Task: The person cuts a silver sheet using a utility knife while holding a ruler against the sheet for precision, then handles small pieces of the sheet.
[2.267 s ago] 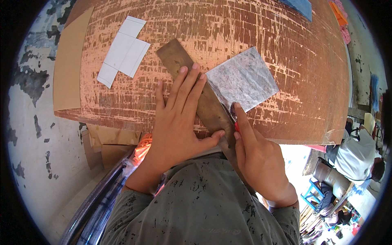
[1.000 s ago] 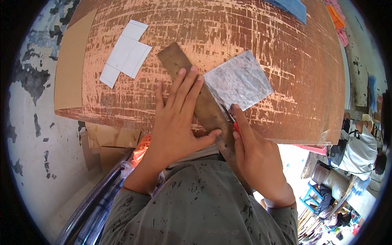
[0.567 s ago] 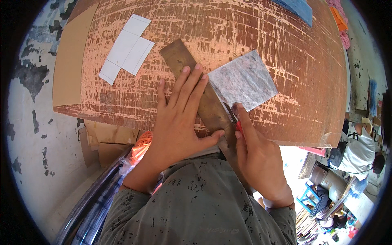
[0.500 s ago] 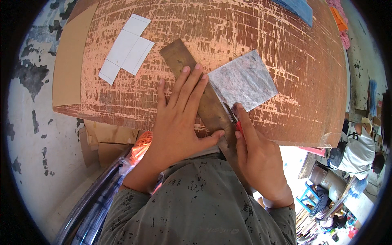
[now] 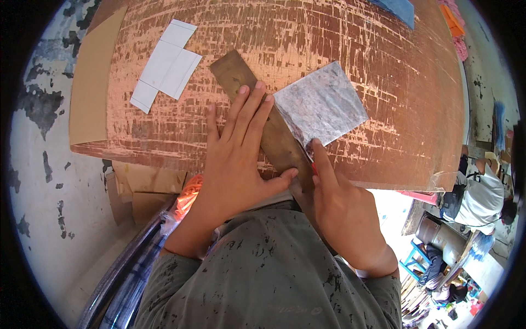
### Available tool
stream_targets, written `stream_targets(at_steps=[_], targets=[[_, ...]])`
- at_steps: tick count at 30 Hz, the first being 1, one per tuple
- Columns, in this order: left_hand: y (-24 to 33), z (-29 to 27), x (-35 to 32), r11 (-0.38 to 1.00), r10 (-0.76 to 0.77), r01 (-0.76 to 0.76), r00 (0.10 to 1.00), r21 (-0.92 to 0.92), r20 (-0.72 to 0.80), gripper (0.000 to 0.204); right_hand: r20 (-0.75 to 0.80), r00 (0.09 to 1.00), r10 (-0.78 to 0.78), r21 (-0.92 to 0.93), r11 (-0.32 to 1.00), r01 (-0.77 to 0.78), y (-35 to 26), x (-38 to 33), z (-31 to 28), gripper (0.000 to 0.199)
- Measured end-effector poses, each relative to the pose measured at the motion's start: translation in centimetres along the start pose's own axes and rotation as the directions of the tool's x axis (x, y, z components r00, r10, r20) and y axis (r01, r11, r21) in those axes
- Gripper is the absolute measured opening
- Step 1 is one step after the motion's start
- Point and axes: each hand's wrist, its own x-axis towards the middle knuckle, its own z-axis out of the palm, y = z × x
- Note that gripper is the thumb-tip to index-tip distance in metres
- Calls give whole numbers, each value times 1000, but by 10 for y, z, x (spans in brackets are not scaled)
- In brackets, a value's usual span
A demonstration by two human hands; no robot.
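Note:
My left hand (image 5: 235, 156) lies spread and flat across a long brown straightedge (image 5: 280, 143), pressing it to the scratched tabletop, thumb apart from the fingers. Along the straightedge's right side lies a sheet of grey marbled material (image 5: 327, 101), its edge against the bar. My right hand (image 5: 345, 211) is closed around a small red-handled knife (image 5: 314, 167), at the sheet's lower corner beside the straightedge. The index finger is stretched forward over the tool; most of the handle is covered by the hand, and the blade is hard to make out.
A white paper template (image 5: 167, 63) with ruled lines lies left of the straightedge. Brown cardboard (image 5: 90, 82) covers the table's left end, and a blue piece (image 5: 399, 10) lies at the far right. Rolls (image 5: 129, 268) stand below left. Two people are in the right background.
The knife has turned in my right hand and the blade that showed before is now mostly hidden. My left hand still presses the straightedge. The whole view has shifted slightly.

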Motion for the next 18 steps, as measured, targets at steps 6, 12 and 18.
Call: stream_targets(at_steps=[6, 12, 18], targets=[[0, 2, -2, 1000, 9, -9, 1000, -17, -11, 121, 129, 986, 101, -15, 995, -100, 10, -35, -1, 70], [-6, 1, -7, 999, 40, -40, 999, 14, -21, 120, -69, 990, 120, 179, 978, -106, 24, -53, 2, 41], [-7, -2, -9, 995, 86, -88, 995, -36, -45, 115, 3, 932, 361, 471, 822, -320, 53, -92, 29, 28]])
